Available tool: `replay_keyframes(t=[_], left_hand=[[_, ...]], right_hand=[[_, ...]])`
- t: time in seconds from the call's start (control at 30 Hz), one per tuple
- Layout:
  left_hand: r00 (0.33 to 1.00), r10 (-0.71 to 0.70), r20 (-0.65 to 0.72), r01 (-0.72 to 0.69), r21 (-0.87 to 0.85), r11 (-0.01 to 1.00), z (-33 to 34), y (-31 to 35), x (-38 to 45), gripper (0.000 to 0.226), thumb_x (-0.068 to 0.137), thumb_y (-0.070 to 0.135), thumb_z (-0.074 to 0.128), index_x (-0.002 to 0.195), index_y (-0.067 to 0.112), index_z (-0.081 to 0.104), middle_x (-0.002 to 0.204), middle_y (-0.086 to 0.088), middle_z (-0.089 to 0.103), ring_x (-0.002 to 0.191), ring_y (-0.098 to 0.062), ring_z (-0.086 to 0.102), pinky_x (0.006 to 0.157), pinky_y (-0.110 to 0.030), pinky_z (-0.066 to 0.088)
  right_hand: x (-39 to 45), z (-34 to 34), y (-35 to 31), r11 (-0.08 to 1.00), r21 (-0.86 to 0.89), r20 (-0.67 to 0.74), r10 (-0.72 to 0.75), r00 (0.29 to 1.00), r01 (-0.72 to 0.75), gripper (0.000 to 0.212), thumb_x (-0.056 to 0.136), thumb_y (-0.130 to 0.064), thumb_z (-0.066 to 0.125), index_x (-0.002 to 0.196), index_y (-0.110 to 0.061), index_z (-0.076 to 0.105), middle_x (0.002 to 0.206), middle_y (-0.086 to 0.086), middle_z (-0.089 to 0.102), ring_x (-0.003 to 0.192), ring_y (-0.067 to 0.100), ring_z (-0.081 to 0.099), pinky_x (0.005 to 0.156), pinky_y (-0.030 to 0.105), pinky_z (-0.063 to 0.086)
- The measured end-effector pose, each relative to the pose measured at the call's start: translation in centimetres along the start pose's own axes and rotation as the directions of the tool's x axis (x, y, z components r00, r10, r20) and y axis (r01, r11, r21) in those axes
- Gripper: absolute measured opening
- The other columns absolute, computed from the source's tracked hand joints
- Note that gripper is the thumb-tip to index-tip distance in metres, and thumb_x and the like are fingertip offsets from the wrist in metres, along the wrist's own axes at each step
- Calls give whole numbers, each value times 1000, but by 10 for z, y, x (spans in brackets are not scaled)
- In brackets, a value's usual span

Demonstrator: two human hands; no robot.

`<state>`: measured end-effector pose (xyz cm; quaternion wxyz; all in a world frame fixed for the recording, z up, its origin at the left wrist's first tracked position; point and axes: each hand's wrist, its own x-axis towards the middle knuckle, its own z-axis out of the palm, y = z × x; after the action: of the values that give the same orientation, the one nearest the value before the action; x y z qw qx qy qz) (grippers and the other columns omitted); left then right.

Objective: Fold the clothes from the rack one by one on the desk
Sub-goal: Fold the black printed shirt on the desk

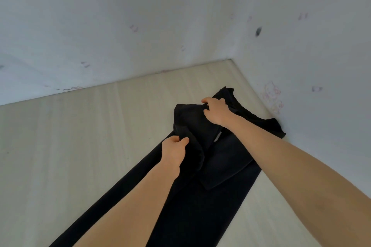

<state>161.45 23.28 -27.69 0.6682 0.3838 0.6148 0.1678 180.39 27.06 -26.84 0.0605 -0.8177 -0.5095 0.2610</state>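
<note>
A black garment (200,202) lies stretched across the pale wooden desk (80,136), running from the near edge toward the far right corner. Its far part is doubled back over itself in a loose fold. My left hand (174,149) grips the near left edge of that fold, fingers curled into the cloth. My right hand (215,110) grips the far edge of the fold, lifted a little off the desk. A small grey label (217,136) shows between my hands. The rack is out of view.
White walls (140,26) with faint scribbles close the desk at the back and on the right, meeting in a corner (232,59). The garment's far end touches the right wall. Bare desk surface spreads to the left of the garment.
</note>
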Motion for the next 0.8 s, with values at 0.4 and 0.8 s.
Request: replay_keyframes(t=[0.4,0.8], left_hand=[[138,808,573,-793,552,-256,-22,-6,-53,18,86,6,64,99,15,73,95,1,61,102,-18,51,97,-33,43],[388,607,694,-784,595,-179,-8,-48,-81,61,76,15,75,132,21,51,135,3,48,126,-18,47,97,-32,48]], right_hand=[[-101,-39,94,907,419,-176,136,975,-51,25,89,6,54,93,-11,72,99,1,64,97,20,59,85,30,45],[-167,13,128,932,335,-109,184,977,-138,61,83,5,53,135,-25,47,124,14,44,104,22,49,86,27,43]])
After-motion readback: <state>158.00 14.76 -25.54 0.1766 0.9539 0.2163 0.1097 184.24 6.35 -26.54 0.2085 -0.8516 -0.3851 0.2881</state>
